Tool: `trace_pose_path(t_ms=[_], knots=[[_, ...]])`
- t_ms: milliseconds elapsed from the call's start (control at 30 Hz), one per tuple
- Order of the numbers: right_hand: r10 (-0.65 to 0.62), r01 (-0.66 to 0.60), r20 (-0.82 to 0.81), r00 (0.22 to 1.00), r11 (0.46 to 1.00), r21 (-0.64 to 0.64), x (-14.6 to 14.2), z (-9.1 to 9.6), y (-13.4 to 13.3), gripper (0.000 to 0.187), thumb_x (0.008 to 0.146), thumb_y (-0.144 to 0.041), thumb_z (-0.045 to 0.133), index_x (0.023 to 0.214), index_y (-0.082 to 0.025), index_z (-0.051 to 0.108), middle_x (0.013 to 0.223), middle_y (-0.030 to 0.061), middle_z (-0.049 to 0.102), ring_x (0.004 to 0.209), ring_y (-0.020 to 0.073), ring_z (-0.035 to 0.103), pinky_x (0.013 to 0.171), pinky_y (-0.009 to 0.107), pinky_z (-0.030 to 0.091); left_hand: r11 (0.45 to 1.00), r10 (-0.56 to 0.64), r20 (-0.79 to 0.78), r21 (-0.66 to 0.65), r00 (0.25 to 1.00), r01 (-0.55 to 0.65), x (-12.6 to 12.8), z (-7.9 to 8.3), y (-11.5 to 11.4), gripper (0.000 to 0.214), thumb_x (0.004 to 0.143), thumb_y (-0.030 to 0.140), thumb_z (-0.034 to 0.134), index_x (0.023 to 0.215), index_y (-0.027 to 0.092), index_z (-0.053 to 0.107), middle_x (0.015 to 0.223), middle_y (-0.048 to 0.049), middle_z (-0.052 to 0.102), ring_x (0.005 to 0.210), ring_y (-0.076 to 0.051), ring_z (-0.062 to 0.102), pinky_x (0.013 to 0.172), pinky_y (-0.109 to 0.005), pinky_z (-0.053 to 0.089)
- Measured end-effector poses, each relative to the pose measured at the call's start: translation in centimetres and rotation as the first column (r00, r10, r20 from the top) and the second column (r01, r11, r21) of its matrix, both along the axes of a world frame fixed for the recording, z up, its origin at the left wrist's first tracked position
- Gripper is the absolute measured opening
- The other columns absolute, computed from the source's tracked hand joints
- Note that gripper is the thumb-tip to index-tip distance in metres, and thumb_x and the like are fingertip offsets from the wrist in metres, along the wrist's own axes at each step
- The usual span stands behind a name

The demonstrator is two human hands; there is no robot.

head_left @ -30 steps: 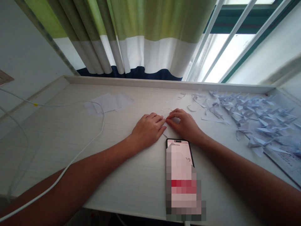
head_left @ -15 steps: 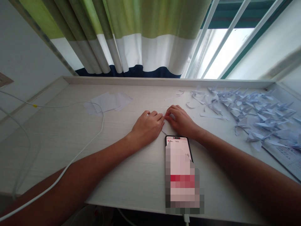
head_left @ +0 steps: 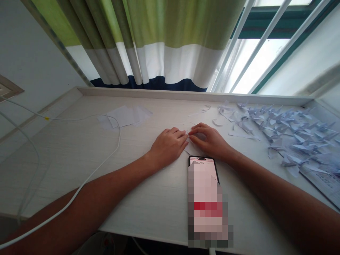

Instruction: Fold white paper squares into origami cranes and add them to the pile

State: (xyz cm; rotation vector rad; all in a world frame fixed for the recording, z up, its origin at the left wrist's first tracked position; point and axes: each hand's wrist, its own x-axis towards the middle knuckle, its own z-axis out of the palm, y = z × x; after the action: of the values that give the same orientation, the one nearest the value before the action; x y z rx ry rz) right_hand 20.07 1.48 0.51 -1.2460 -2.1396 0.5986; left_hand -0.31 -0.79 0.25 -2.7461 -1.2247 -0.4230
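Note:
My left hand [head_left: 168, 146] lies palm down on the white desk [head_left: 79, 148], fingers together, pressing a small piece of white paper [head_left: 189, 144] that shows only between the two hands. My right hand [head_left: 209, 140] sits beside it with fingers curled, its fingertips pinching the same paper where the hands meet. Most of the paper is hidden under the hands.
A phone [head_left: 205, 198] lies just in front of my hands. Several folded paper cranes [head_left: 289, 132] and paper scraps cover the right side. Flat white sheets [head_left: 124, 115] lie at the back left. A white cable [head_left: 106, 156] crosses the left. A striped curtain [head_left: 159, 42] hangs behind.
Both hands have stayed together on the paper with only tiny finger shifts. The view has wobbled slightly down and back up.

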Motion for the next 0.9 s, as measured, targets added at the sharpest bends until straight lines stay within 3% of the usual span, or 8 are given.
trace_pose_path(t_ms=[200, 567, 767, 900], knots=[[0.002, -0.002, 0.009, 1.0, 1.0, 0.023, 0.09, -0.33, 0.12, 0.014, 0.09, -0.022, 0.064, 0.087, -0.022, 0.077, 0.103, 0.0074, 0.072, 0.098, 0.0242, 0.069, 0.094, 0.04, 0.053, 0.999, -0.01, 0.024, 0.04, 1.0, 0.009, -0.02, -0.51, -0.07, 0.033, 0.107, 0.031, 0.042, 0.118, 0.019, 0.071, 0.129, -0.0079, 0.071, 0.115, -0.023, 0.061, 0.092, -0.038, 0.047], [0.049, -0.062, 0.134, 0.99, 0.994, 0.094, -0.09, -0.86, 0.51, 0.015, 0.096, -0.022, 0.053, 0.09, -0.02, 0.067, 0.1, 0.0106, 0.068, 0.099, 0.0276, 0.061, 0.09, 0.043, 0.05, 0.996, -0.016, -0.165, 0.088, 0.986, 0.031, 0.33, 0.22, -0.24, 0.032, 0.107, 0.02, 0.038, 0.118, 0.014, 0.068, 0.12, -0.0106, 0.073, 0.109, -0.025, 0.063, 0.086, -0.043, 0.041], [0.035, -0.037, 0.047, 0.998, 0.998, 0.043, 0.13, -0.57, 0.1, 0.013, 0.094, -0.022, 0.056, 0.088, -0.022, 0.067, 0.103, 0.0085, 0.07, 0.101, 0.0257, 0.064, 0.093, 0.041, 0.05, 0.996, -0.013, -0.133, 0.089, 0.991, 0.026, 0.28, 0.08, -0.13, 0.032, 0.107, 0.023, 0.039, 0.119, 0.017, 0.068, 0.121, -0.0097, 0.074, 0.109, -0.024, 0.064, 0.086, -0.042, 0.041], [0.026, -0.026, 0.002, 1.0, 0.999, 0.019, 0.23, -0.14, -0.04, 0.018, 0.085, -0.011, 0.059, 0.092, -0.022, 0.072, 0.106, 0.0068, 0.072, 0.104, 0.0246, 0.067, 0.096, 0.039, 0.05, 0.998, -0.003, -0.059, 0.069, 0.998, 0.007, 0.15, -0.15, -0.08, 0.033, 0.108, 0.027, 0.04, 0.119, 0.019, 0.069, 0.127, -0.0077, 0.073, 0.112, -0.023, 0.064, 0.088, -0.04, 0.043]])
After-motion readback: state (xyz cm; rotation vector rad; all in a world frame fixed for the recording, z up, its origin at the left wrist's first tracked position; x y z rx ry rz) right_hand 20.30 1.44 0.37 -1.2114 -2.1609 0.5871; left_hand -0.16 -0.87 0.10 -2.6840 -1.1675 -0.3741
